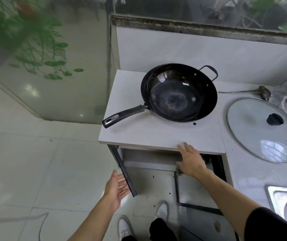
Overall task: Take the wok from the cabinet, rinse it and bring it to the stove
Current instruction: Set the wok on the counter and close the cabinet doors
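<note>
- White-tiled kitchen corner is seen from above; a pale bench (156, 134) runs to the right toward a steel sink (286, 199), only partly in frame.
- Wok (179, 93) is set upright on the bench, dark and empty, long handle pointing front-left past the bench edge, loop handle at the back.
- Glass lid (264, 129) is lying flat on the bench just right of the wok, not touching it; a metal utensil (243, 91) is lying behind the lid.
- Cabinet (149, 164) under the bench is open; left door (125, 173) is swung out edge-on, right door (191, 193) is swung out low.
- Left hand (116, 188) is held palm up beside the left door's edge, fingers spread and relaxed, nothing held; contact with the door cannot be told.
- Right hand (190, 160) is held over the cabinet opening at the bench's front edge, fingers straight and loosely spread, nothing pinched.
- Step judged: wok is out of the cabinet and parked on the bench; doors are probably being dealt with; rinse not yet done.
- Next move calls for the doors to be pushed shut, then the long handle to be gripped and the wok carried right, over or round the lid, to the sink.
- Stove is not made out in view.
</note>
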Demonstrator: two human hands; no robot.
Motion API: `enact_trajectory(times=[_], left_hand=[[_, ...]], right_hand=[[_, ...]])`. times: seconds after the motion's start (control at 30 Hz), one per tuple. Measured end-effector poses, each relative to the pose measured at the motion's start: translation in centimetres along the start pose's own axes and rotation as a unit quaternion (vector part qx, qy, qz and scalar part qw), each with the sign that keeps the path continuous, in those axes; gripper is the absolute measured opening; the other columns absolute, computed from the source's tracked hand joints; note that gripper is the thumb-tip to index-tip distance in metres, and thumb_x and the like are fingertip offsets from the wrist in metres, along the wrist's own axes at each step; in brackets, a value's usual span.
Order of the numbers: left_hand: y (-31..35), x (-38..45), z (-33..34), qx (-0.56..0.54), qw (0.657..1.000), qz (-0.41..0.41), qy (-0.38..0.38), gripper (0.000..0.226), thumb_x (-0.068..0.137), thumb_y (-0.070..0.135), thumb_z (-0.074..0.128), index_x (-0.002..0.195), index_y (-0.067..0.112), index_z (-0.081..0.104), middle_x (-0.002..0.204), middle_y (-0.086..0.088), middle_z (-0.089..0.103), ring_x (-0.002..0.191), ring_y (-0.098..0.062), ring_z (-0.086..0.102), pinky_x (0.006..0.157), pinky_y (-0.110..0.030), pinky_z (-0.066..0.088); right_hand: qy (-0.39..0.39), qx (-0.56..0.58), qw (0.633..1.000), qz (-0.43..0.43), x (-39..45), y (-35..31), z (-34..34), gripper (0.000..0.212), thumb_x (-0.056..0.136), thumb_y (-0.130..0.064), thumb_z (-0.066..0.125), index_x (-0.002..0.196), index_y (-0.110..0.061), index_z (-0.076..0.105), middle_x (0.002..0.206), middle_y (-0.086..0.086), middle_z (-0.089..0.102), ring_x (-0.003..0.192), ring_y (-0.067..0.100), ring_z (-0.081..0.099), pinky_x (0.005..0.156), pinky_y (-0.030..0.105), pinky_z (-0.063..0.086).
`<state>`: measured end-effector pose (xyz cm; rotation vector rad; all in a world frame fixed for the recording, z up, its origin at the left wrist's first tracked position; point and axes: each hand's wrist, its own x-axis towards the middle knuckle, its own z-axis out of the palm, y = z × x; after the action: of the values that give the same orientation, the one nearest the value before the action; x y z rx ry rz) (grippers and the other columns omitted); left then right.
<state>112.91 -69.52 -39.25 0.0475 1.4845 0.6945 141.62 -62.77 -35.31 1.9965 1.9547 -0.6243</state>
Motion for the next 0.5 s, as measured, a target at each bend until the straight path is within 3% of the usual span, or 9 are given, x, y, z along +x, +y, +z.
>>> enact_trajectory(times=[0.1, 0.27, 0.5], left_hand=[[-0.2, 0.4, 1.9, -0.054, 0.998, -0.015, -0.011, 0.052, 0.097, 0.052, 0.042, 0.117, 0.006, 0.058, 0.116, -0.02, 0.059, 0.105, -0.034, 0.059, 0.098, -0.048, 0.047], [-0.3, 1.4, 4.6, -0.151, 0.987, -0.036, -0.042, 0.055, 0.096, 0.053, 0.044, 0.119, 0.005, 0.057, 0.124, -0.022, 0.056, 0.114, -0.037, 0.056, 0.106, -0.05, 0.042], [0.3, 2.0, 7.6, -0.164, 0.985, -0.042, -0.042, 0.051, 0.097, 0.047, 0.047, 0.123, 0.004, 0.054, 0.127, -0.019, 0.056, 0.118, -0.035, 0.055, 0.108, -0.047, 0.041]], right_hand=[[0.007, -0.022, 1.0, -0.014, 0.7, 0.4, 0.1, 0.071, 0.093, -0.038, 0.055, 0.151, -0.02, 0.019, 0.16, 0.009, 0.014, 0.145, 0.027, 0.019, 0.119, 0.043, 0.02], [-0.048, -0.055, 0.997, -0.025, 1.8, 0.9, -0.9, 0.073, 0.09, -0.036, 0.056, 0.151, -0.02, 0.02, 0.158, 0.011, 0.018, 0.138, 0.028, 0.03, 0.115, 0.044, 0.028], [-0.051, -0.073, 0.995, -0.035, 2.1, 0.7, -1.0, 0.07, 0.082, -0.012, 0.059, 0.144, -0.017, 0.025, 0.15, 0.015, 0.023, 0.125, 0.03, 0.036, 0.106, 0.039, 0.036]])
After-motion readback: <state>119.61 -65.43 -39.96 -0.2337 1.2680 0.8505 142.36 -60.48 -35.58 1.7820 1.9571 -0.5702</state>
